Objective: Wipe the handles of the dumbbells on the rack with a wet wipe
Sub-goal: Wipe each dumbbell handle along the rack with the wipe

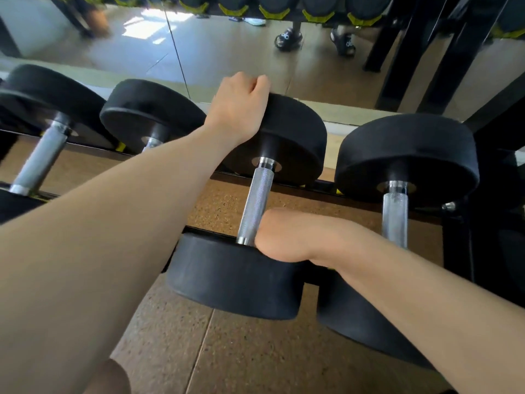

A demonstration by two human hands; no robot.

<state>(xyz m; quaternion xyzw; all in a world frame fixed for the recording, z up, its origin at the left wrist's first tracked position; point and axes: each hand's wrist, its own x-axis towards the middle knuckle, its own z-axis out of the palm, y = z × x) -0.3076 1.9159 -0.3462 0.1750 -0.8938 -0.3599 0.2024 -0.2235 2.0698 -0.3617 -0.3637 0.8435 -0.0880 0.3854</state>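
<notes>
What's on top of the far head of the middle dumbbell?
The left hand rests on the dumbbell's far head, fingers curled over its back edge. The fingertips are hidden, so whether they hold a wipe cannot be seen.

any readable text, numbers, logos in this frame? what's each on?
None readable.
Dumbbell under the hands: black heads and knurled handle show no weight number or brand.
Neighbouring dumbbells: heads blank from this angle.
Black sandals in the mirror: a small white mark on each strap, too small and blurred to read.
Yellow patches on the mirrored rack: no lettering can be made out.
</notes>
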